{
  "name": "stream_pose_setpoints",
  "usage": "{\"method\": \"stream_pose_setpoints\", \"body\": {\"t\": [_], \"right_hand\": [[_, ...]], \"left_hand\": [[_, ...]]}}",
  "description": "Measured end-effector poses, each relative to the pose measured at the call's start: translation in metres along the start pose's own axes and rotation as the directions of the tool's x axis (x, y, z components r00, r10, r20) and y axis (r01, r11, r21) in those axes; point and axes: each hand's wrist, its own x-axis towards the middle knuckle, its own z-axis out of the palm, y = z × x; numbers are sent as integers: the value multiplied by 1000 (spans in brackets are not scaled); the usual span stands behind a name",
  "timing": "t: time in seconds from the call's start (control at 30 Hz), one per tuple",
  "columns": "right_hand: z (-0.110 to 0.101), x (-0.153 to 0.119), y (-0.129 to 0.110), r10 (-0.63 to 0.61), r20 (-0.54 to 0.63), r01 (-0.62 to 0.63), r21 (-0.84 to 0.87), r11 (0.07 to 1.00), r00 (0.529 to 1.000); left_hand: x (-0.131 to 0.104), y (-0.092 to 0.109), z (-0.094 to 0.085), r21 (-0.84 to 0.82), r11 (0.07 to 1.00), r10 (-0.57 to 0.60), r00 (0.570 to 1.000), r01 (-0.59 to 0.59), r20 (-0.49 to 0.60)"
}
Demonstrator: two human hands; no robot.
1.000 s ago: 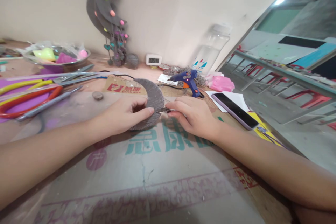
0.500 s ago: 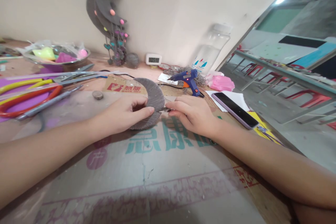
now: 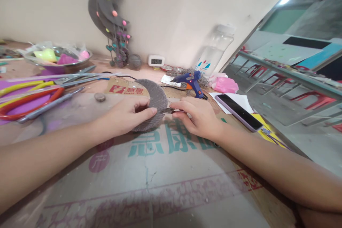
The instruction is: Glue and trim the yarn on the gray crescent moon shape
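A crescent moon (image 3: 157,96) wound closely with grey yarn is held just above or on the cardboard, its curved outer edge toward the right. My left hand (image 3: 128,114) grips its inner side, thumb on the front face and fingers hidden behind it. My right hand (image 3: 196,117) is closed, thumb and forefinger pinching a small dark pointed tool (image 3: 169,110) whose tip meets the moon's outer edge. The tool's exact kind is too small and blurred to tell.
Printed cardboard (image 3: 149,178) covers the tabletop. Behind are a blue glue gun (image 3: 191,80), a water bottle (image 3: 213,50) and a timer (image 3: 156,60). Scissors (image 3: 32,103) and a bowl (image 3: 58,66) are at left, a phone (image 3: 239,112) at right. Finished moons (image 3: 109,10) hang on the wall.
The dark tool at my right fingertips shows more plainly and lies over the moon's edge, with my right fingers slightly farther apart. My left hand and the moon have barely moved.
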Motion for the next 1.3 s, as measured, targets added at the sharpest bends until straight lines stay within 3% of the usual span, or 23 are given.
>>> {"method": "stream_pose_setpoints", "body": {"t": [0.3, 0.7, 0.8, 0.87, 0.97, 1.07, 1.17, 1.3], "right_hand": [[0, 3, -3, -38, 1, 38, -34, 999, 999], [-1, 5, -4, -52, 1, 52, -61, 997, 999], [1, 2, -4, 7, -1, -7, 8, 1000, 1000], [2, 0, -4, 120, -20, -117, 109, 987, 993], [3, 0, -4, 358, -34, -336, 270, 902, 933], [2, 6, -8, 523, 18, -474, 451, 756, 852], [3, 14, -13, 585, 169, -551, 609, 571, 793], [9, 20, -20, 537, 368, -608, 694, 384, 759]], "left_hand": [[-1, 3, -2, 60, 998, 26, 1000, -25, -9], [-1, 2, -1, 8, 999, 32, 999, -32, 14], [0, -1, -1, -36, 999, 21, 999, -20, 32], [0, -2, 0, -76, 997, 10, 999, -7, 42], [-1, -1, 0, -110, 994, 2, 999, 2, 37], [-1, 0, -1, -133, 991, 3, 1000, -1, 20], [-1, 0, -1, -117, 993, 9, 1000, -8, 4], [1, 0, 0, -14, 998, 56, 998, -56, 0]]}}
